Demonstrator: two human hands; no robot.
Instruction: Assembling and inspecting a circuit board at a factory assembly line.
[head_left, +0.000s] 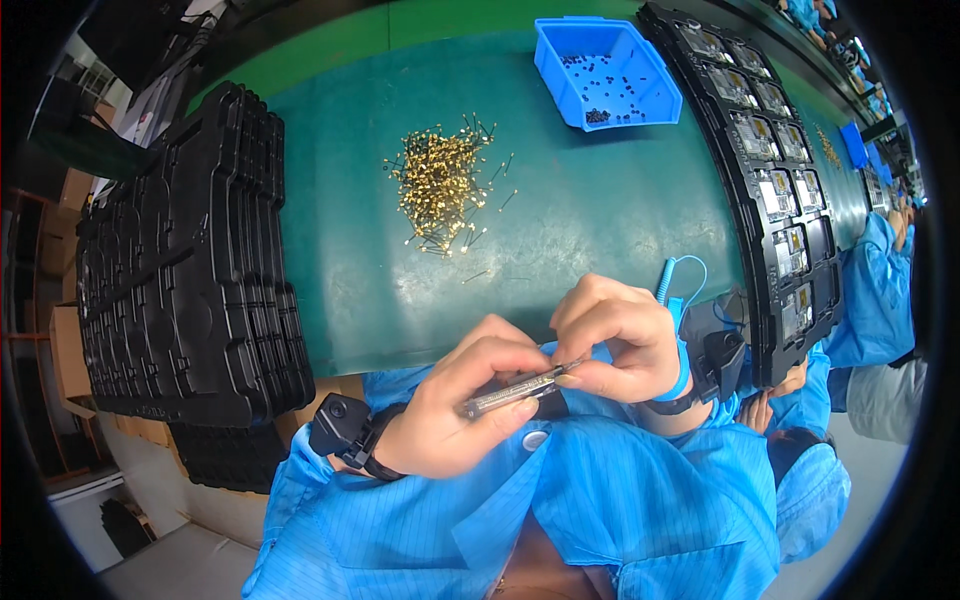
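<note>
At lower centre, the left hand [450, 405] clasps the module [500, 397]; best keep it steady and work gently where the right hand [620, 335] pinches its end.

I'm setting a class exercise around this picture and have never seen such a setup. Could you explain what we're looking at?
There is no robot here: these are a person's own bare hands. One wide fisheye camera on the person's head looks down, so straight edges bend near the rim.

The left hand holds a small, narrow part between thumb and fingers. The right hand has its fingertips at the part's far end; whether they pinch something separate is too small to tell.

On the green work surface lies a pile of gold-headed pins. Beyond, to the right, a blue bin holds tiny dark pieces. Black trays are stacked at the left.
</note>
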